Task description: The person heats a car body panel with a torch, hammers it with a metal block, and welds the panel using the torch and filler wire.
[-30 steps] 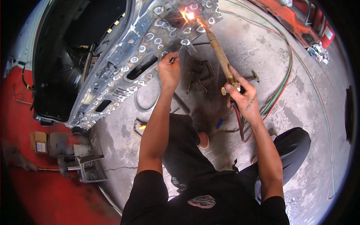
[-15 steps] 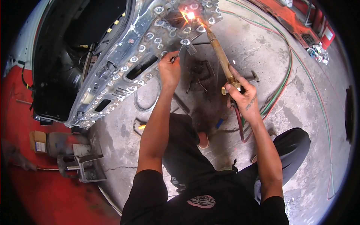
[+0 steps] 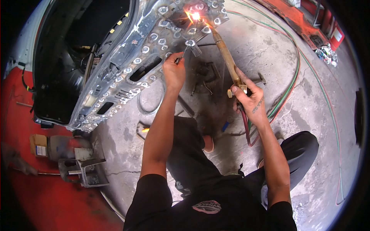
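While we scan from the left, we find almost nothing has moved over the last second: the view drifts a hair, and both hands hold the same poses as before. At the far left, the stripped metal door panel leans where it was, its inner skin dotted with pale ground spots, with a metal bracket lying on the concrete floor below it. Our left hand stays closed in a pinch on the thin filler rod, whose far tip angles up toward the heated spot. Just right of that, the flame burns as bright as a second ago on the panel's far upper edge, sparks still spreading from the same point. Our right hand remains wrapped tight around the brass torch, its tip held at the glow, and the red and green hoses trail off to the right across the floor. We judge from this steadiness that heat is dwelling on one spot and the joint there is not finished yet.
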The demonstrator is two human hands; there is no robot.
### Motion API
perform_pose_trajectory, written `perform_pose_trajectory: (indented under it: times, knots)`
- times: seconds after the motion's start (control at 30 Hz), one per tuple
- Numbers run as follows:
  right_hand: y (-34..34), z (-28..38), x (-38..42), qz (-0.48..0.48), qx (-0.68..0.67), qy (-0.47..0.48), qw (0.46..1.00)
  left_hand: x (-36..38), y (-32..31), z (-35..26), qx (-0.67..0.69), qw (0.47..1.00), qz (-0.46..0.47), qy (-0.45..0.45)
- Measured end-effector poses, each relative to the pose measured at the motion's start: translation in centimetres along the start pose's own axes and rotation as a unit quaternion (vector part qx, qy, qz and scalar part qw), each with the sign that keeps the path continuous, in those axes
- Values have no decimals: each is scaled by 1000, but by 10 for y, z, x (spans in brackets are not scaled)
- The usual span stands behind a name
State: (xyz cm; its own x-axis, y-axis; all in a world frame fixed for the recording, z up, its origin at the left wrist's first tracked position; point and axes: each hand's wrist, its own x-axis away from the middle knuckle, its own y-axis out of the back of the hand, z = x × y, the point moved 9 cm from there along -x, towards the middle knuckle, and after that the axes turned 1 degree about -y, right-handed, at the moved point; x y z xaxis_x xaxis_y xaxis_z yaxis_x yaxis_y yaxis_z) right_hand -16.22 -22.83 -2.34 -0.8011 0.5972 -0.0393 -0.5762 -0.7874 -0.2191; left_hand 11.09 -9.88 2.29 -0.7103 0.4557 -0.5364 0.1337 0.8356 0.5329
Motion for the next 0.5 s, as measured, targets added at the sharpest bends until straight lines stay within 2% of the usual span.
perform_pose_trajectory:
  times: [0.5]
  knots:
    - [0,1,0,-1,-11,-2,1000,-2,-2,1,4,1000,-4,2]
